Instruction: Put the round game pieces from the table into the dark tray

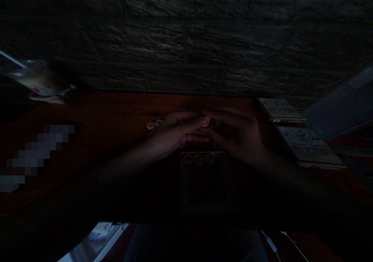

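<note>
In the dim light my left hand [180, 130] and my right hand [243, 136] meet over the table. A small round xiangqi piece [206, 121] with a reddish mark sits between their fingertips. The left thumb presses against it, while the right index finger and thumb close around it. Just below the hands lies a shallow square tray [184, 192], with three xiangqi pieces [198, 158] in a row along its far edge. More loose pieces [150, 125] lie on the table behind and beside my left hand, some partly covered by it.
Two flat boxes [310, 143] lie at the right. A plastic cup [43, 81] with a straw stands far left, beside a pixelated patch. A rough brick wall [186, 40] rises behind the wooden table [116, 106]. Cables [272, 244] show at the lower right.
</note>
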`<state>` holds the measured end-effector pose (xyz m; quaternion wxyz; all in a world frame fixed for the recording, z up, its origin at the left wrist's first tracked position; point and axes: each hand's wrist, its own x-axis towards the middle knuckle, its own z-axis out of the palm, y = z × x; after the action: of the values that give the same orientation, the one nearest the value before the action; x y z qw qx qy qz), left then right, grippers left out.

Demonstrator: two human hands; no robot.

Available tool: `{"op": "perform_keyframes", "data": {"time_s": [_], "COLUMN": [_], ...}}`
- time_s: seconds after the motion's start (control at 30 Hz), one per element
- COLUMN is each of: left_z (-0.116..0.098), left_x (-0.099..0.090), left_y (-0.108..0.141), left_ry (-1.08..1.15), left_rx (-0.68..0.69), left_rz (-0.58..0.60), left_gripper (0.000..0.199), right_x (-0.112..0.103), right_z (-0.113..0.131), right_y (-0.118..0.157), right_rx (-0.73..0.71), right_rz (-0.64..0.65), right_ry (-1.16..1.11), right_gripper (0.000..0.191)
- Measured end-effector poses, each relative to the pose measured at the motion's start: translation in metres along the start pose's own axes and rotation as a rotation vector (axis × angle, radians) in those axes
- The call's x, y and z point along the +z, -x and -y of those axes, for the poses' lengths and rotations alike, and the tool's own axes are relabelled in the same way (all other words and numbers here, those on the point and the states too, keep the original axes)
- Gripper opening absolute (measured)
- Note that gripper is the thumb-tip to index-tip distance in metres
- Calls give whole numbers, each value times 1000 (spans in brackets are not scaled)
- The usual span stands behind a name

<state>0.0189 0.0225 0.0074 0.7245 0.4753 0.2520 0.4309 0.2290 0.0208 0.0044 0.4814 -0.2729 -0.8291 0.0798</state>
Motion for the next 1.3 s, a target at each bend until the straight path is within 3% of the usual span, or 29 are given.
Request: {"op": "perform_keyframes", "data": {"time_s": [0.3, 0.5, 0.83, 1.0, 1.3], "left_z": [0, -1, -1, -4, 1], "left_x": [2, 2, 2, 4, -4], "left_y": [1, 1, 2, 3, 1], "left_ry": [61, 19, -70, -126, -246], "left_rx": [3, 27, 97, 126, 207], "left_rz": [11, 2, -56, -106, -136], "left_gripper": [19, 20, 21, 22, 27], "right_x": [-2, -2, -3, -2, 6], "right_z": [4, 5, 6, 8, 14], "right_y": [-2, -3, -3, -2, -6], "right_rx": [1, -10, 8, 136, 337], "right_rz": [-8, 9, 18, -7, -72], "right_ry": [13, 5, -25, -46, -417], "right_gripper": [25, 39, 32, 28, 26]}}
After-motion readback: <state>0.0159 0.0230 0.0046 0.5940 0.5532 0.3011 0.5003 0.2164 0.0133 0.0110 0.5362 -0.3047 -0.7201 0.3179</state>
